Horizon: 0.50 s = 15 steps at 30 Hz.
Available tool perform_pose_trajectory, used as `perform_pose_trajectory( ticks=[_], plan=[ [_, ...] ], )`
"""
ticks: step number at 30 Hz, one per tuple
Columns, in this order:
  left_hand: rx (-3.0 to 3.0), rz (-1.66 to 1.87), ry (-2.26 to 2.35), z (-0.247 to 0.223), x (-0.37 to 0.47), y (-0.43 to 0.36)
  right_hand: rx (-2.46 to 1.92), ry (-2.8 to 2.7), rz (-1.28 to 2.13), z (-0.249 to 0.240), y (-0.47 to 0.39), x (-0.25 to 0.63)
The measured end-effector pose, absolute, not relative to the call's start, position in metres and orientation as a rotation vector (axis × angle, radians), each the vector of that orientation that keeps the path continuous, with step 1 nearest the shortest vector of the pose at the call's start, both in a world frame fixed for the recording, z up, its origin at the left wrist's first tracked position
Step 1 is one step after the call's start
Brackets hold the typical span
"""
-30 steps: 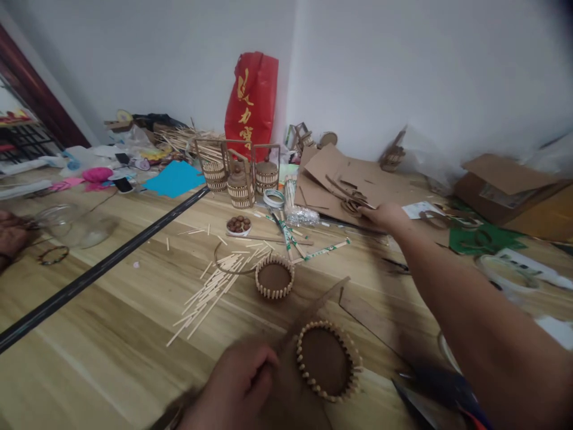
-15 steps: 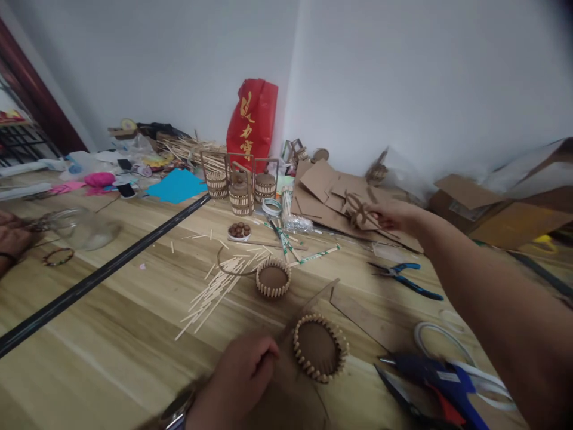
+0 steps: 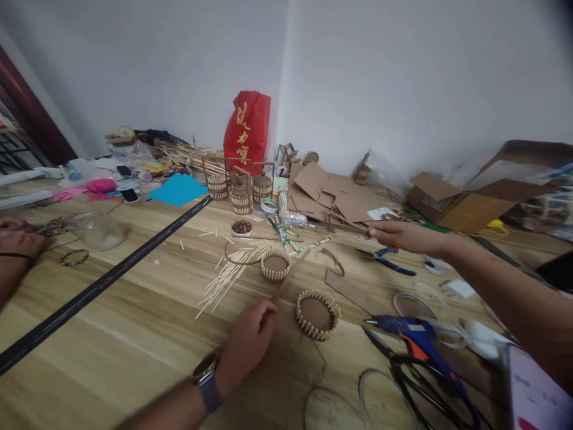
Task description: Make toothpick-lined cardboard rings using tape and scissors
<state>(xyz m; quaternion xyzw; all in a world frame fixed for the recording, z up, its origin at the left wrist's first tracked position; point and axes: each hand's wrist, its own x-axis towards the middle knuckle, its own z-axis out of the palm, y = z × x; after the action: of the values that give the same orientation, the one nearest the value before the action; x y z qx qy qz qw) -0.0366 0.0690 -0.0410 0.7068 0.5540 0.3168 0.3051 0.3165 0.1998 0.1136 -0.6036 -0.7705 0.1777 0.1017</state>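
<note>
My left hand (image 3: 248, 337), a watch on its wrist, is closed low over the table, left of a round cardboard base ringed with short sticks (image 3: 317, 315). A thin brown cardboard strip (image 3: 293, 273), blurred, runs up and away from its fingertips. Farther out, my right hand (image 3: 403, 237) reaches across to the front edge of the cardboard pile (image 3: 349, 194). Its fingers are pressed together; what they pinch, if anything, I cannot make out. A smaller stick-ringed base (image 3: 275, 264) stands between the hands, and a curved cardboard strip (image 3: 333, 261) lies nearby.
Blue-handled pliers (image 3: 387, 261), a glue gun (image 3: 412, 328) and black scissors (image 3: 416, 370) lie at right. Loose sticks (image 3: 224, 283) spread at centre-left, behind them small lidded buckets (image 3: 242, 197). Another person's hand (image 3: 20, 239) is at far left, near a glass jar (image 3: 96, 230).
My right hand has lowered, and the looped cardboard strips at its fingers no longer show there. My left hand stays by the larger base. The view has shifted, showing more table at lower right.
</note>
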Motion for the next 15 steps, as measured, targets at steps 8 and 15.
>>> perform_pose_trajectory(
  ticks=[8,15],
  plan=[
    [2.427,1.166,1.51,-0.016,-0.04,0.061,-1.506,-2.469,0.437,0.105,0.111,0.29],
    [2.817,0.532,1.49,0.02,-0.023,0.095,-1.413,-2.512,0.37,0.081,0.088,0.262]
  ],
)
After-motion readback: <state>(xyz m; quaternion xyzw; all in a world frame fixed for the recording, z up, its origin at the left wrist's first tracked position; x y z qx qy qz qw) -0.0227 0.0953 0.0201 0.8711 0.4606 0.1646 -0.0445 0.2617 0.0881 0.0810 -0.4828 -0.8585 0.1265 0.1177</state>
